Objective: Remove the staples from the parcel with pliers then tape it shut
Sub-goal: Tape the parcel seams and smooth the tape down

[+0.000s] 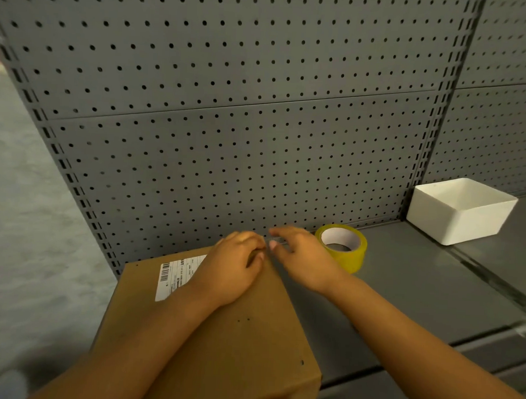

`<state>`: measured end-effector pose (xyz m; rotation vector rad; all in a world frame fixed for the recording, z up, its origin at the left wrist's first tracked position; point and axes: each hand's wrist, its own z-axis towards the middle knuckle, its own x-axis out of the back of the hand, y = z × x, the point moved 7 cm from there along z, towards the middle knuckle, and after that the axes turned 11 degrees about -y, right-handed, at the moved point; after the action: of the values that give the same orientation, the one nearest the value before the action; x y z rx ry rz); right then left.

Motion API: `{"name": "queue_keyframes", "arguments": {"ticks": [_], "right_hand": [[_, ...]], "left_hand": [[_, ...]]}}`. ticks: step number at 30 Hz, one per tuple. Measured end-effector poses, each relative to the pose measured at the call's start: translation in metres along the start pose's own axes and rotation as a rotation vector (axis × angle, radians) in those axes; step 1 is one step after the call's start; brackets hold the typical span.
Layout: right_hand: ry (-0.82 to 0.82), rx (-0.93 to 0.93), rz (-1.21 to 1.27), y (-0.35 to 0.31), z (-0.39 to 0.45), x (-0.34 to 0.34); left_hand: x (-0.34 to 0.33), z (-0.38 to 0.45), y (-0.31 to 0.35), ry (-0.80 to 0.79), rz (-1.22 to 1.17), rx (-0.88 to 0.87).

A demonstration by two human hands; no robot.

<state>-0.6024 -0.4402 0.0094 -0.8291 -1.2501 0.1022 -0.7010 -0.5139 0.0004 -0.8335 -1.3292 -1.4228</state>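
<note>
A brown cardboard parcel (pixel 221 332) with a white shipping label (pixel 175 274) lies on the grey shelf, with small dark holes in its top. My left hand (pixel 235 264) rests on the parcel's far right corner, its fingers curled with the thumb tucked under them. It seems to pinch a faint clear strip of tape (pixel 276 239). My right hand (pixel 301 254) hovers just right of it, blurred, fingers spread and fairly straight, the thumb tip almost touching my left fingers. A yellow tape roll (pixel 348 253) lies flat right behind my right hand. No pliers are in view.
A white plastic bin (pixel 451 224) stands at the back right of the grey metal shelf (pixel 416 294). A grey pegboard wall (pixel 228 138) rises right behind the parcel and the roll. The floor lies off the shelf's left end.
</note>
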Motion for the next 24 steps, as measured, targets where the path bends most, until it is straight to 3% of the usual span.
{"name": "queue_keyframes", "arguments": {"ticks": [3, 7, 24], "right_hand": [[-0.125, 0.026, 0.06, -0.007, 0.003, -0.02], [-0.282, -0.109, 0.136, 0.009, 0.001, -0.039], [-0.369, -0.085, 0.33, 0.028, -0.007, -0.053]], "left_hand": [[-0.002, 0.0, -0.002, 0.012, -0.001, 0.0], [-0.003, 0.001, -0.002, 0.01, -0.002, 0.02], [-0.003, -0.001, -0.001, -0.024, 0.042, 0.046]]}}
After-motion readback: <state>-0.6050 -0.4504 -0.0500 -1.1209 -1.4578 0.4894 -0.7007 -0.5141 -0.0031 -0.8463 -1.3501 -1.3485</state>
